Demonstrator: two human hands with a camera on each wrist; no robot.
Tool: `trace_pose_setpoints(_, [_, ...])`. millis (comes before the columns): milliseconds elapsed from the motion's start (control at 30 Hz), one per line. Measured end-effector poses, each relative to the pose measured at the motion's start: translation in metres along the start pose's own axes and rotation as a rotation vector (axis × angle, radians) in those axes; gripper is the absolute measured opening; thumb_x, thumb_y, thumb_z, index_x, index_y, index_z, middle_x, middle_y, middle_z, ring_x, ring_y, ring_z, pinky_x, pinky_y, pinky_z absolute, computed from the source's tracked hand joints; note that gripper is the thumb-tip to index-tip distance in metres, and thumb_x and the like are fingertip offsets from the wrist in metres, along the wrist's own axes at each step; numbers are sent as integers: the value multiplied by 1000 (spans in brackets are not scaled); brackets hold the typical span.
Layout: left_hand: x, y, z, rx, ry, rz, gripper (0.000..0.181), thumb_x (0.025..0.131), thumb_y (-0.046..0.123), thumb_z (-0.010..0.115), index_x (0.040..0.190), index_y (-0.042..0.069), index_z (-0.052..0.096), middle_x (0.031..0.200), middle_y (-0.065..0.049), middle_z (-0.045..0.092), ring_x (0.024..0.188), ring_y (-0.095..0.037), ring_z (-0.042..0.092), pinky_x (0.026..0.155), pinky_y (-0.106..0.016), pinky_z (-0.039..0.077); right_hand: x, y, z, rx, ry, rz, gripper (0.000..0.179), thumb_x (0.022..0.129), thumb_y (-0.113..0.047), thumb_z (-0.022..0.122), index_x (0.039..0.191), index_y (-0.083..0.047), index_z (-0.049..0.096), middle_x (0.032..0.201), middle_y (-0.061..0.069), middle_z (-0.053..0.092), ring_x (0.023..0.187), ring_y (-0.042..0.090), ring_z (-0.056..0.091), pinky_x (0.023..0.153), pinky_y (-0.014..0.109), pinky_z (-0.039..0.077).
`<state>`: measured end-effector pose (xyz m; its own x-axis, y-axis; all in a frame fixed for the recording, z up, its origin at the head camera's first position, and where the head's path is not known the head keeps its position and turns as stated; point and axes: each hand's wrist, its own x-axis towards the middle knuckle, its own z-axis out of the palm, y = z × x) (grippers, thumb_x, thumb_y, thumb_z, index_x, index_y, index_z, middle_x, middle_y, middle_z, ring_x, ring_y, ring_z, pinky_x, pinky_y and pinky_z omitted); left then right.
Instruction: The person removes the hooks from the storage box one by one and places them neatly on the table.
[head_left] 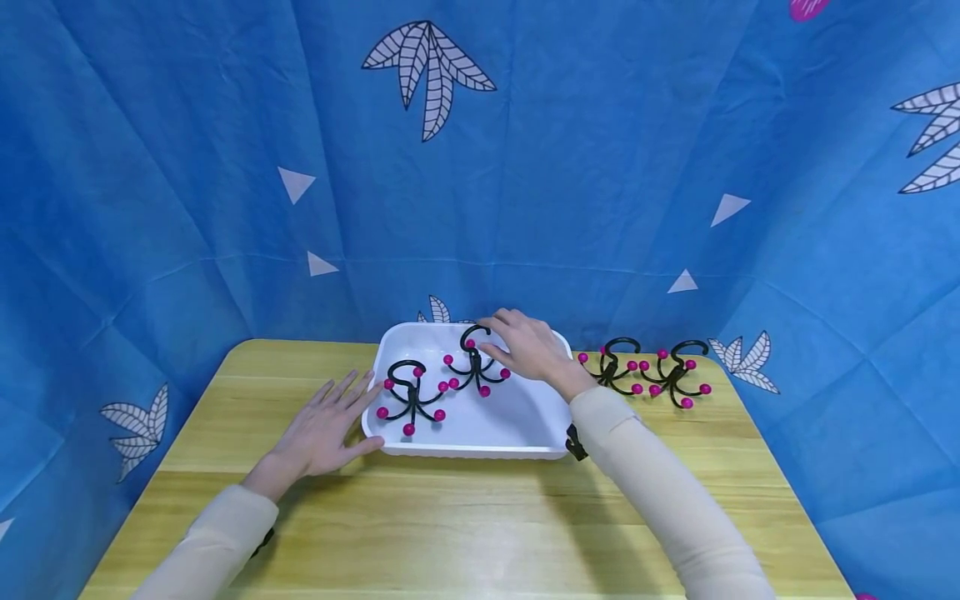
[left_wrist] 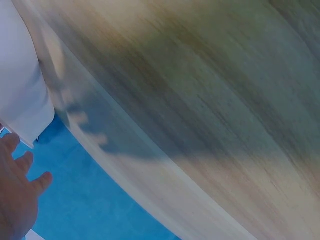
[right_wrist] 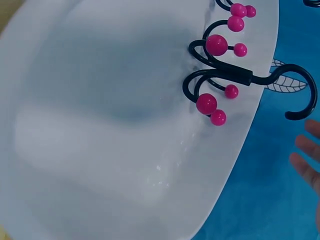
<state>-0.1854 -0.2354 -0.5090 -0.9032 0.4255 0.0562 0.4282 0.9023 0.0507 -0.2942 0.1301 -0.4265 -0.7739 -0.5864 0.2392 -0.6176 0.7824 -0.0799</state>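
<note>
Black hook [right_wrist: 232, 74] | head: beside right hand [head_left: 528, 343] | right wrist: gap visible

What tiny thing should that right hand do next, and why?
Perhaps the right hand should move to the nearer hook on the table: its fingers look open and clear of the back hook in the white tray, so it seems free, and the nearer hook is outside the tray.
</note>
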Motion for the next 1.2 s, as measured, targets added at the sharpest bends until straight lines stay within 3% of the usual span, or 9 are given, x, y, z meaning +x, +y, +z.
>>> trace_pose_setpoints(467, [1,1,-1,-5,-8,-5,95,95,78,50,168,20,29,178,-9,24,164,-40,24,131,-65,25,14,-4,11,-19,-53,36,49,106,-49,59,144,-18,65,134,7,70,123,28,67,95,45,63])
trace_pose_setpoints(933, [1,2,-1,-6,-6,-6,94,95,75,53,168,21,30,178,-8,23,164,-40,24,131,-66,27,17,-4,13,-22,-46,49,43,107,-45,59,139,-19,68,132,7,73,120,27,69,95,43,64])
trace_pose_setpoints(1200, [1,2,-2,-5,2,0,93,96,74,54,168,20,31,177,-9,24,164,-40,25,131,-66,26,17,-3,12,-37,-22,31,36,106,-40,62,134,-20,72,126,5,75,112,24,71,88,39,65])
